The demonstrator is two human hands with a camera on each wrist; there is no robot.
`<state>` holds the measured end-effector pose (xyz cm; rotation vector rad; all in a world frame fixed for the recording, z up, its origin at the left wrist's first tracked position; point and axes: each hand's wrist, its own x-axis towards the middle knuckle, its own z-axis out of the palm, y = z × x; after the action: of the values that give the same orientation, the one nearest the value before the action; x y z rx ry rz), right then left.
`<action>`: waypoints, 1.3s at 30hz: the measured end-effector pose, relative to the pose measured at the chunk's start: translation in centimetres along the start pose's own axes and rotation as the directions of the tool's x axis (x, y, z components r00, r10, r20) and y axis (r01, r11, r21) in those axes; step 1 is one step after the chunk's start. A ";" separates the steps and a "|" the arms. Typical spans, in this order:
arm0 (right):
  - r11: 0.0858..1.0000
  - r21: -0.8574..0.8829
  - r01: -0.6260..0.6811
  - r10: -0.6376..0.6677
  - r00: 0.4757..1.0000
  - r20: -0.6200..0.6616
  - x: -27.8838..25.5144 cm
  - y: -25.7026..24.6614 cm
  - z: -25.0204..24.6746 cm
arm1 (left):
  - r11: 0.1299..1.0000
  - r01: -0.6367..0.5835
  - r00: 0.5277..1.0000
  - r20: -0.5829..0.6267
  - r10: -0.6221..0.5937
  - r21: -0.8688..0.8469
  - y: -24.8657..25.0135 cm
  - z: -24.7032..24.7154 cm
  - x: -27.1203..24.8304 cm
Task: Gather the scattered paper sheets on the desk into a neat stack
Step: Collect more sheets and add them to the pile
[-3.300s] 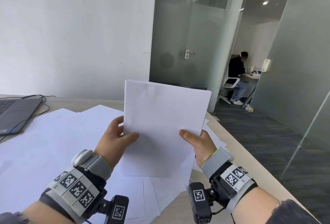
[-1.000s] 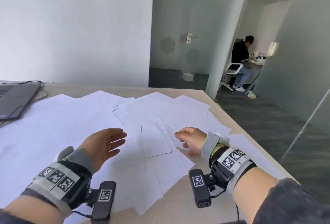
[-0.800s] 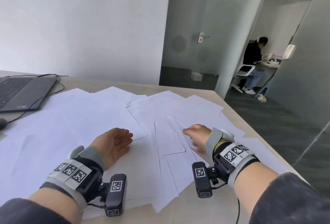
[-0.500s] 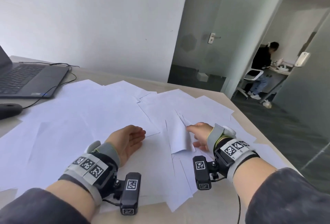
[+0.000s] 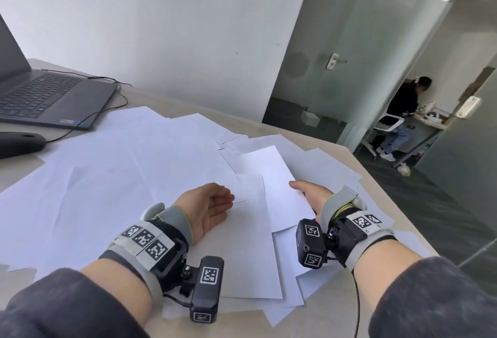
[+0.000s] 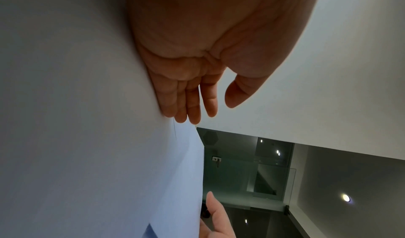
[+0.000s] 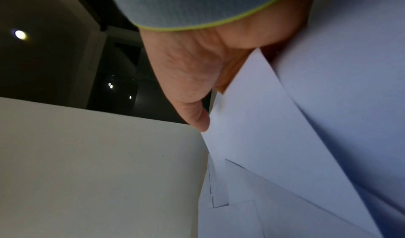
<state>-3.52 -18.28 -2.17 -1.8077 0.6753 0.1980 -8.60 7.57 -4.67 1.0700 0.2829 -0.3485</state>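
Observation:
Many white paper sheets (image 5: 121, 176) lie scattered and overlapping across the beige desk (image 5: 166, 100). My right hand (image 5: 309, 192) pinches the right edge of one sheet (image 5: 277, 181), thumb on top, and that sheet tilts up off the pile. In the right wrist view the thumb (image 7: 197, 117) presses on this sheet (image 7: 274, 137); the fingers under it are hidden. My left hand (image 5: 215, 203) rests open on the papers just left of the lifted sheet, palm turned right. The left wrist view shows its fingers (image 6: 190, 103) straight against the paper (image 6: 87, 120).
An open laptop (image 5: 45, 98) stands at the far left with a black mouse (image 5: 18, 144) and a cable (image 5: 107, 103) beside it. The desk's right edge (image 5: 376, 189) drops to a dark floor. Beyond a glass door (image 5: 322, 68) a person (image 5: 403, 111) sits.
The stack held upright in both hands earlier is down on the desk. Within the last second my right hand lifted one sheet's edge off the pile; my left hand stayed open beside it.

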 end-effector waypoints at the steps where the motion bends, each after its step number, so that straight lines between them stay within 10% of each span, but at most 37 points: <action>1: 1.000 0.003 -0.003 0.003 1.000 0.008 0.1 -0.1 -0.1 | 1.000 0.003 1.000 -0.001 -0.003 -0.003 0.0 0.0 0.0; 13: 0.991 -0.130 0.026 -0.032 0.999 -0.039 -0.8 0.3 0.6 | 1.000 0.017 1.000 0.016 -0.017 -0.004 0.1 -0.1 0.2; 39: 0.998 -0.029 0.053 -0.042 0.953 0.300 -3.0 0.8 4.8 | 0.998 -0.003 1.000 0.007 0.003 -0.056 0.3 -0.1 0.7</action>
<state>-5.45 -13.05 -3.13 -1.7786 0.4148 0.4450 -7.87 7.67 -4.68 1.0140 0.2828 -0.3399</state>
